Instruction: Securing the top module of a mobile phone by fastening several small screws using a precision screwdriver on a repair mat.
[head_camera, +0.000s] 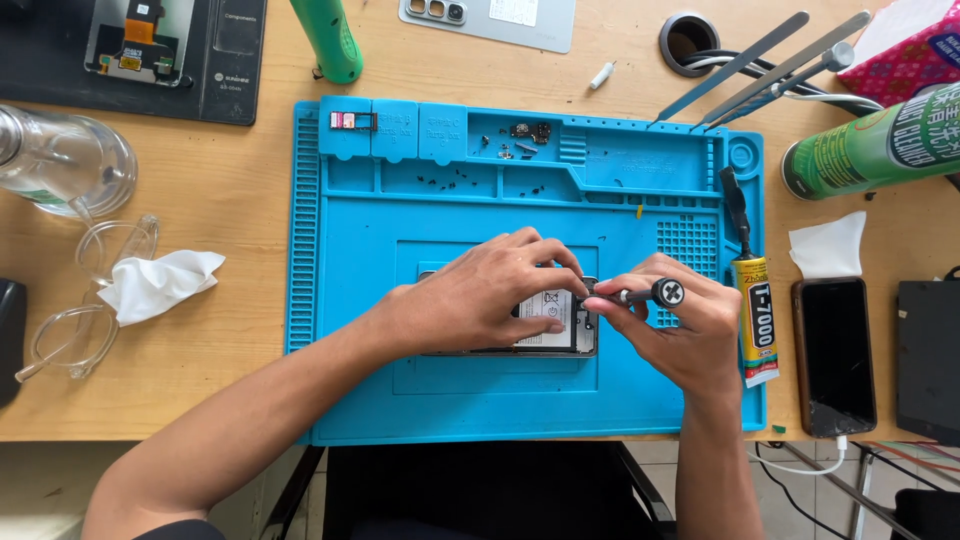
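Clear glass catches our eye first at the far left: a bottle (60, 160) on the wooden desk (230, 200), with safety glasses (85, 300) and a crumpled white tissue (160, 282) just beside it. On the blue silicone mat (400, 400) we see the opened phone (555, 325) lying near the middle. Our left hand (480, 295) rests on top of it, fingers spread and pressing it flat. Our right hand (680, 335) pinches a small screwdriver (640, 295), its tip over the phone's right edge. A tube of glue (755, 315) lies along the mat's right border, then a dark phone (833, 355) on the desk, with a green spray can (880, 145) above it.
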